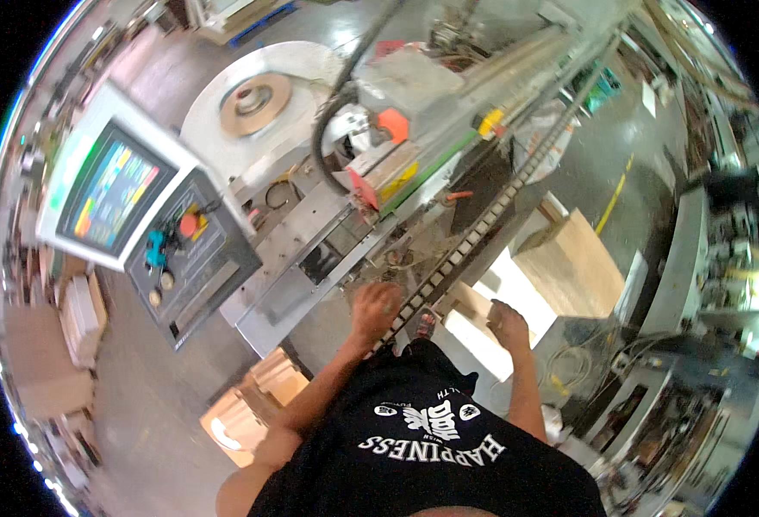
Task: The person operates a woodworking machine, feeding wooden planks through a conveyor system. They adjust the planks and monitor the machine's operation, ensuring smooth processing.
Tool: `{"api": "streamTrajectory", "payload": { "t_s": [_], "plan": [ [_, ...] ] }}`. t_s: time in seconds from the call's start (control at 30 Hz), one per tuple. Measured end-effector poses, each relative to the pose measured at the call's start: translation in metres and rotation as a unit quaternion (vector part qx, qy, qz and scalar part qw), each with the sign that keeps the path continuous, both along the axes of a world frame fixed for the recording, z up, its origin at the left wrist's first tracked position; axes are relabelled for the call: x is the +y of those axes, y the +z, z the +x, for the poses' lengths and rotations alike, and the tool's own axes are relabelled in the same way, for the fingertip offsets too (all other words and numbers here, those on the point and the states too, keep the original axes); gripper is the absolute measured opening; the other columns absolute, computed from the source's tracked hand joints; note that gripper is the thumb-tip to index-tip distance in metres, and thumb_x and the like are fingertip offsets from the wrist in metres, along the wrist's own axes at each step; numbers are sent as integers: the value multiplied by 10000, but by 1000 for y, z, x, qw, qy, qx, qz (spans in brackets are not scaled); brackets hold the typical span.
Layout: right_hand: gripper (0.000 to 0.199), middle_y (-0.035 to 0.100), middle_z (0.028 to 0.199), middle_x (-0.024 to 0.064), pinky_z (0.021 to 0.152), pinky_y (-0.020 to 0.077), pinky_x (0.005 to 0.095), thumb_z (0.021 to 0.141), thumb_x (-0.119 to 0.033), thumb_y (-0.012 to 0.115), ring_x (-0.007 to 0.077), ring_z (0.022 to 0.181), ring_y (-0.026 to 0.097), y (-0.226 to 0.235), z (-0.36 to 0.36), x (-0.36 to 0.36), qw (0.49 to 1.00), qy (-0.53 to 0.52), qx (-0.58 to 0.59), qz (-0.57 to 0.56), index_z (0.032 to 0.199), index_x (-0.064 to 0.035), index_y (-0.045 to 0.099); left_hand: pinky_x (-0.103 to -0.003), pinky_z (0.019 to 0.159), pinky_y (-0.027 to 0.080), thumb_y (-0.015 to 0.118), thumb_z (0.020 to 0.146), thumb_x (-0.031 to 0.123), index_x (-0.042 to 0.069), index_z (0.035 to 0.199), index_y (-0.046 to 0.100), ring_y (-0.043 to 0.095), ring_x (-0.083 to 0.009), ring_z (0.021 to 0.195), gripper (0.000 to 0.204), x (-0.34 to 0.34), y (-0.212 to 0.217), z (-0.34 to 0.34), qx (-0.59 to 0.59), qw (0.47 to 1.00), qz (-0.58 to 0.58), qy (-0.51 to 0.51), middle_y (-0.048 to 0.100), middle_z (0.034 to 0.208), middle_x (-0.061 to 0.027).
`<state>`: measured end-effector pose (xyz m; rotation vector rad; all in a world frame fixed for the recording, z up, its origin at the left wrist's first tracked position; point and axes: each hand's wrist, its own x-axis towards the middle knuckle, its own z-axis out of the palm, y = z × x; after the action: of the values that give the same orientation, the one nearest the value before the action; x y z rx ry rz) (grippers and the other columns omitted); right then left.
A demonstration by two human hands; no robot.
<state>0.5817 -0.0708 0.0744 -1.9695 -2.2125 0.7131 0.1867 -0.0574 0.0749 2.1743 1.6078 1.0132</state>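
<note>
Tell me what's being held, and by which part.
Nothing held shows in the left hand; the right hand is at a pale board's edge, but whether it grips cannot be told.

Worn on my head, the wide fisheye camera looks steeply down over my black shirt (345, 474), my left hand (375, 310) and right hand (509, 326) near, the floor (155, 396) farther off.
</note>
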Motion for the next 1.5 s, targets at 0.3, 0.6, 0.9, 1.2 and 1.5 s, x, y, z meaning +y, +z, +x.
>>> {"api": "streamTrajectory", "payload": {
  "t_s": [0.3,0.6,0.9,1.2,1.5],
  "plan": [
    [639,747,1168,208,1041,528,484,786,-277,843,396,1161,689,77,-168,79,977,203,-3,-59,1377,-98,679,-492,1190,419,743,893,270,98,1412,630,563,-310,1388,559,15,-2,17,136,986,-40,-87,656,1403,-128],
    [551,633,1429,126,1246,323,543,876,-286,830,379,1414,508,76,-260,101,961,248,100,63,1384,-132,683,-519,1047,416,894,781,265,120,1281,692,571,-343,1226,559,-26,-58,-137,7,965,-93,246,627,1243,-83],
    [643,539,1555,126,1199,410,427,961,-356,812,277,1454,489,-50,-353,103,815,34,467,-341,1496,-101,562,-562,1139,343,797,919,429,185,1345,722,532,-369,1338,497,-8,-78,-192,100,917,-103,372,641,1365,-126],
    [704,179,1772,90,1319,216,388,1058,-324,707,233,1643,173,-36,-436,93,669,-111,632,-376,1629,-69,383,-547,1072,403,759,974,397,156,1094,815,648,-384,1205,275,-27,-92,-211,67,895,-108,428,766,1143,-137],
    [638,-90,1814,146,1329,66,404,1077,-363,660,239,1679,-41,-37,-435,95,657,-73,663,-351,1620,-122,428,-572,972,466,676,983,194,192,1151,746,647,-398,1043,182,-51,-102,-243,118,931,-75,336,733,1056,-145]
  ]
}}
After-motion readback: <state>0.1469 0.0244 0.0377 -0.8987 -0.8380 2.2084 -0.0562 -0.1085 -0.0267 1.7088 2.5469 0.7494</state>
